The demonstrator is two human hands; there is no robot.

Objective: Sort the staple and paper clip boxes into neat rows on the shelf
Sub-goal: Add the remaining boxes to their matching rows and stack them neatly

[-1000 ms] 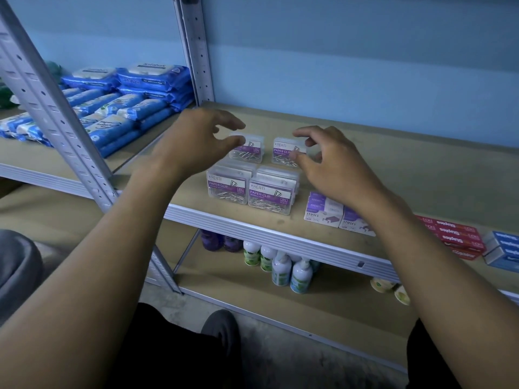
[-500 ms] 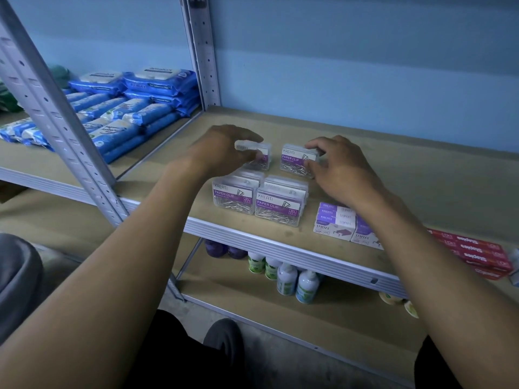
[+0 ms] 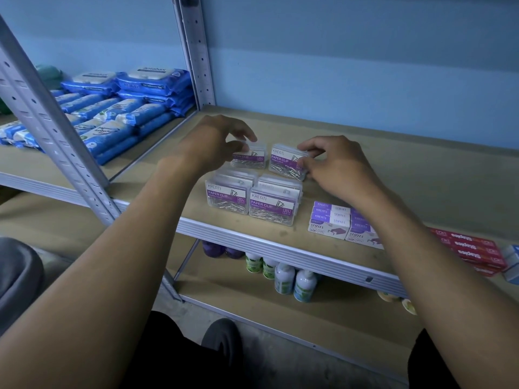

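Clear plastic paper clip boxes with purple labels stand on the tan shelf (image 3: pixel 393 175) in two columns. My left hand (image 3: pixel 216 141) grips the back left paper clip box (image 3: pixel 252 160) from above. My right hand (image 3: pixel 334 164) pinches the right end of the back right paper clip box (image 3: pixel 285 162). In front stand the left front boxes (image 3: pixel 227 196) and the right front boxes (image 3: pixel 273 207), each with another box close behind. To the right lie purple-and-white staple boxes (image 3: pixel 331 220), partly hidden by my right forearm, and red staple boxes (image 3: pixel 471 252).
A grey metal upright (image 3: pixel 47 119) stands at the shelf's left front corner, another upright (image 3: pixel 193 51) at the back. Blue wipe packs (image 3: pixel 112 119) fill the neighbouring shelf. Small bottles (image 3: pixel 283 277) stand on the shelf below. A blue box (image 3: pixel 512 262) sits at the far right edge.
Both hands came down from hovering onto the two back paper clip boxes and closed on them. The view has shifted slightly to the left.
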